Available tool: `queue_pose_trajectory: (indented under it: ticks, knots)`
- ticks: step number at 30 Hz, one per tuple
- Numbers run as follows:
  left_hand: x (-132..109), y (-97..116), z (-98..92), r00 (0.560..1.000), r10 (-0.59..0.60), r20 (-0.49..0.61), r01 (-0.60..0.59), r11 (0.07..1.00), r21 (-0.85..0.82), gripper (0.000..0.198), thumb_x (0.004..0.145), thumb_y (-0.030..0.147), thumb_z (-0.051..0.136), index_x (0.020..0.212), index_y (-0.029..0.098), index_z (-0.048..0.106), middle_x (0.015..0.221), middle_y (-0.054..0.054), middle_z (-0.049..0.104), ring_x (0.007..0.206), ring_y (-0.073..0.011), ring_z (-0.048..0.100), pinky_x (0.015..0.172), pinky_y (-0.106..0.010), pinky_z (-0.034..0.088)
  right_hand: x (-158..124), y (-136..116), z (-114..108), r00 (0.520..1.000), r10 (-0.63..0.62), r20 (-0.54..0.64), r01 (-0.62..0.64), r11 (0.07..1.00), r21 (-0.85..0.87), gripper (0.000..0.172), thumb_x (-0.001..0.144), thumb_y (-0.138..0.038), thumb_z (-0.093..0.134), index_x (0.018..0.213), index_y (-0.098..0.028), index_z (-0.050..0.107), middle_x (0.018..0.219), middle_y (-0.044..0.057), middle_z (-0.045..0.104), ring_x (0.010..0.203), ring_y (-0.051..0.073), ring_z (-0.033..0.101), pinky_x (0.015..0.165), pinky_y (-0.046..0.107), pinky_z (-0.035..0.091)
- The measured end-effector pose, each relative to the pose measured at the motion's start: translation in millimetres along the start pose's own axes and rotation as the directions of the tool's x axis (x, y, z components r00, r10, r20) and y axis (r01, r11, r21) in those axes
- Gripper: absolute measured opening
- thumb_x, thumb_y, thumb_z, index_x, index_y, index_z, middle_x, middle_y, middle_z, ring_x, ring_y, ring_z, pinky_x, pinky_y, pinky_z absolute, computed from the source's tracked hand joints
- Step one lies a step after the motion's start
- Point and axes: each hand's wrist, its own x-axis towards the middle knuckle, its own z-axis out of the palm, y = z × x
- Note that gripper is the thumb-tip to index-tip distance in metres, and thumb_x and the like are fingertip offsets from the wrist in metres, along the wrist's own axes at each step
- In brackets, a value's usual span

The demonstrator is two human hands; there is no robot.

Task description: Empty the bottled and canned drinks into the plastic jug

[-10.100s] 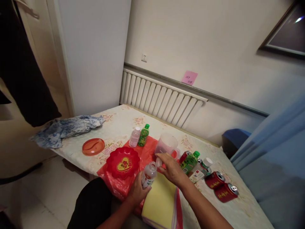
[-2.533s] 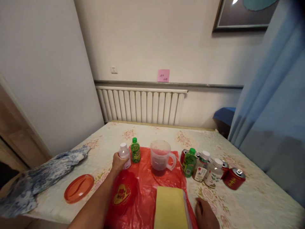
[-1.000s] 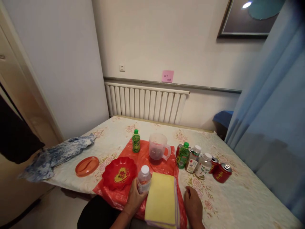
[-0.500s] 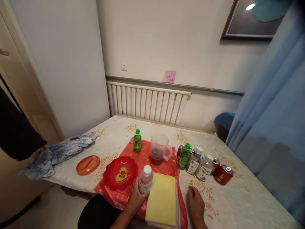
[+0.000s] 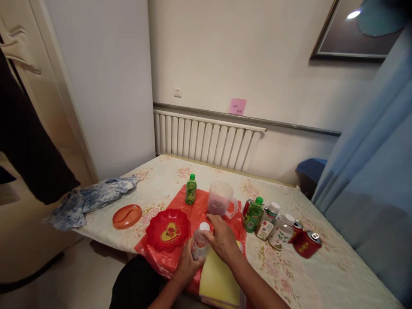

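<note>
My left hand (image 5: 187, 262) is wrapped round a clear plastic bottle (image 5: 200, 245) with a white cap, held upright in front of me. At the cap's right side is my right hand (image 5: 224, 240), its thumb and fingers apart; whether they touch the cap is hard to tell. Below my right forearm lies a folded yellow cloth (image 5: 216, 279), partly covered by it. To the left of the bottle sits a red scalloped plate (image 5: 154, 234) with a yellow heart. A translucent measuring jug (image 5: 220, 197) holding some liquid stands behind my right hand, on a red plastic sheet (image 5: 201, 197).
One green bottle (image 5: 191, 190) stands at the sheet's back. On the right, another green bottle (image 5: 252, 216), clear bottles (image 5: 280, 233) and red cans (image 5: 307, 244) are grouped. An orange lid (image 5: 127, 216) and blue-white cloth (image 5: 96, 198) lie left on the flowered tablecloth (image 5: 337, 266).
My right hand has left the tablecloth at the right and come across the yellow cloth to the bottle's cap. My left hand keeps its hold. The camera view has shifted slightly left.
</note>
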Motion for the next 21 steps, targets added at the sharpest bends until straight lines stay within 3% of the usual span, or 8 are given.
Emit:
queue_pose_trajectory:
  ticks: [4,9,15,21]
  knots:
    - [1,-1,-0.1,1.0,0.006,0.0,-0.006,1.0,0.004,0.052,0.062,0.024,0.064,0.113,0.019,0.052,0.104,-0.006,0.064,0.098,-0.0251,0.061,0.088,-0.039,0.05,8,-15,5,0.99,0.037,0.138,-0.004,0.973,-0.23,0.03,0.088,-0.036,0.061,0.115,-0.023,0.062,0.104,0.008,0.062,0.087,0.022,0.064,0.075,0.032,0.048]
    - [-1,5,-3.6,1.0,0.013,0.024,-0.013,1.0,-0.001,0.05,0.064,0.023,0.063,0.112,0.02,0.051,0.106,-0.006,0.064,0.098,-0.0241,0.061,0.088,-0.037,0.049,11,-25,4,0.981,0.033,0.192,0.039,0.932,-0.362,0.02,0.087,-0.031,0.059,0.104,-0.021,0.063,0.098,0.004,0.06,0.078,0.016,0.062,0.068,0.026,0.044]
    - [-3,15,-6.7,1.0,0.006,0.022,-0.006,1.0,-0.004,0.048,0.064,0.024,0.062,0.11,0.02,0.054,0.102,-0.005,0.065,0.096,-0.0237,0.062,0.086,-0.036,0.051,11,-31,-8,0.969,0.022,0.246,0.063,0.942,-0.331,0.018,0.086,-0.023,0.057,0.102,-0.02,0.063,0.098,0.006,0.062,0.088,0.021,0.061,0.074,0.029,0.044]
    - [-2,17,-5.5,1.0,-0.024,-0.016,0.024,0.999,-0.025,0.05,0.061,0.026,0.065,0.11,0.019,0.058,0.102,-0.006,0.067,0.095,-0.0255,0.063,0.087,-0.038,0.051,8,-24,-10,0.967,-0.115,0.225,0.163,0.964,-0.208,0.029,0.082,-0.011,0.056,0.109,-0.021,0.062,0.106,0.007,0.063,0.101,0.023,0.056,0.085,0.033,0.044]
